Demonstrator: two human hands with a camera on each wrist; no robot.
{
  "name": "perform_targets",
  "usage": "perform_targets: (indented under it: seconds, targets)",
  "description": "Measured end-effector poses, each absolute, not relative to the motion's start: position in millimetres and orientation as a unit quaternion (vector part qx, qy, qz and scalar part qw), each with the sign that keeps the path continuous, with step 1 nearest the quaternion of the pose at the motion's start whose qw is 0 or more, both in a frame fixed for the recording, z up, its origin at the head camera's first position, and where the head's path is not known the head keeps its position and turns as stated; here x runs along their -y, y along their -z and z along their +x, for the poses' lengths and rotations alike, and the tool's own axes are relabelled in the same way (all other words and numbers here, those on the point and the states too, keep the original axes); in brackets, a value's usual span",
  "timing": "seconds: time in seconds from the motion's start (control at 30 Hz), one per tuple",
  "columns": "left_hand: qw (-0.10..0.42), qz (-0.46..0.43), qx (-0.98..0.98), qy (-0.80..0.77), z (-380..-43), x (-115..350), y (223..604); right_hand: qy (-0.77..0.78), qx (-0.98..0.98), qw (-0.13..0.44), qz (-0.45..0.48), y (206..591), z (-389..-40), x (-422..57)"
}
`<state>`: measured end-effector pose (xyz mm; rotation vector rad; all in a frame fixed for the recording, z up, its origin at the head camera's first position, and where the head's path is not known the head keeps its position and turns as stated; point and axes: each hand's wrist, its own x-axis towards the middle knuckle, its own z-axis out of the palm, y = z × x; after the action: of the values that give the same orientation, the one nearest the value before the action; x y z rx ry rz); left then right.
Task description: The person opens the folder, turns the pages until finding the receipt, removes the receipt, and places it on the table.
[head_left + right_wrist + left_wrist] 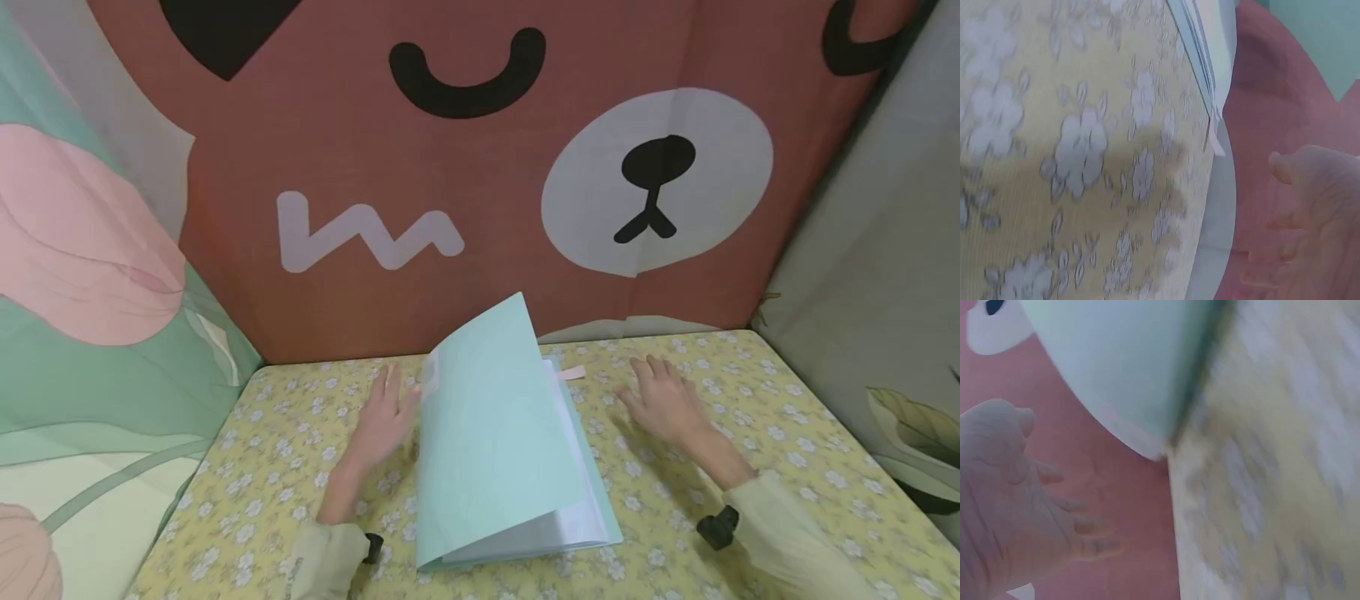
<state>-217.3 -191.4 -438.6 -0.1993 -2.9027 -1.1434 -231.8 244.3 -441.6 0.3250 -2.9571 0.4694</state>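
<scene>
A pale mint-green folder lies on the table, its front cover lifted partway at the right side. White sheets show beneath the cover, and a small pink tab sticks out at the upper right. Just left of the folder's spine is my left hand, fingers extended, holding nothing. My right hand hovers over the cloth to the right of the folder, fingers loosely spread and apart from it. In the right wrist view the sheets' edges and the pink tab appear beyond the hand.
A yellow floral cloth covers the table. Behind it hangs a reddish-brown curtain with a bear's face. Printed fabric also hangs at left and right. Each sleeve has a small black device near the wrist.
</scene>
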Motion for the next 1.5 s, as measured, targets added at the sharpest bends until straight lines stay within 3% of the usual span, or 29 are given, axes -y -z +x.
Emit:
perform_targets:
  seconds: [0.23,0.33,0.57,0.73,1.07,1.5]
  targets:
    - [0.029,-0.087,0.888,0.451,-217.5,169.6,432.7,-0.198,0.957,0.143,0.159,436.6,-228.4,-223.7]
    - [0.035,-0.086,0.881,0.465,-218.0,161.8,434.1,-0.277,0.936,0.149,0.160,430.4,-224.5,-210.3]
    - [0.026,-0.068,0.881,0.468,-216.7,146.2,434.8,-0.570,0.814,0.025,0.113,405.8,-215.0,-171.9]
    - [0.017,-0.063,0.883,0.466,-215.4,141.8,433.7,-0.664,0.744,-0.047,0.065,392.0,-215.7,-151.7]
    - [0.004,-0.079,0.878,0.472,-207.8,144.1,431.0,-0.712,0.692,-0.109,0.049,373.2,-217.6,-136.8]
    - [-0.023,-0.075,0.856,0.511,-177.7,139.0,418.7,-0.759,0.632,-0.128,0.091,344.4,-215.9,-93.4]
